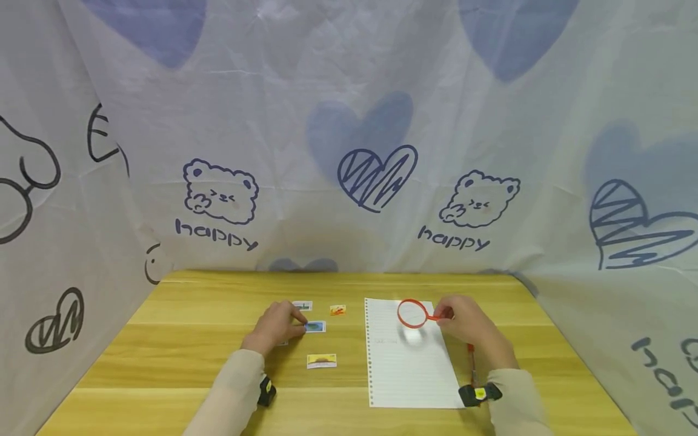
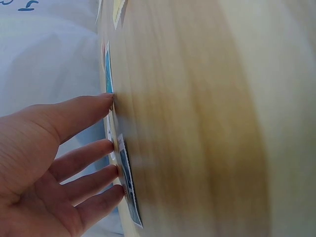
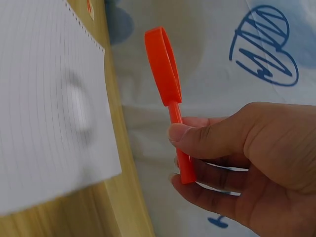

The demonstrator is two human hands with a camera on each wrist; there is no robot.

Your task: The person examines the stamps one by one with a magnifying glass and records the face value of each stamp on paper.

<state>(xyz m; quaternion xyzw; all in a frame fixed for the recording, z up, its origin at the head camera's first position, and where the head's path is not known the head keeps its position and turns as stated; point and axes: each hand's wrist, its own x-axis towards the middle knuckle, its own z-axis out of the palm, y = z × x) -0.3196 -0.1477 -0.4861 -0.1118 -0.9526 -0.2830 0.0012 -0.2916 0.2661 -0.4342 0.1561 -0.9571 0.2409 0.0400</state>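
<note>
My right hand [image 1: 463,316] pinches the handle of a red magnifying glass [image 3: 163,64] between thumb and fingers. In the head view the lens hovers over a lined sheet of paper [image 1: 409,375] and casts a bright spot on it. My left hand [image 1: 277,324] reaches over the small stamps, fingers extended and resting low at the table. Its thumb tip touches the edge of a blue stamp [image 1: 316,327], which lies flat. Under the other fingers lies a dark stamp [image 2: 129,182]; the left index finger is mostly hidden in the left wrist view.
A white-edged stamp [image 1: 303,306], an orange stamp [image 1: 338,310] and a yellow stamp [image 1: 322,361] lie around the left hand. A slim red-ended pen [image 1: 472,363] lies beside the paper, partly under the right forearm. Printed cloth [image 1: 349,242] walls the wooden table [image 1: 180,339].
</note>
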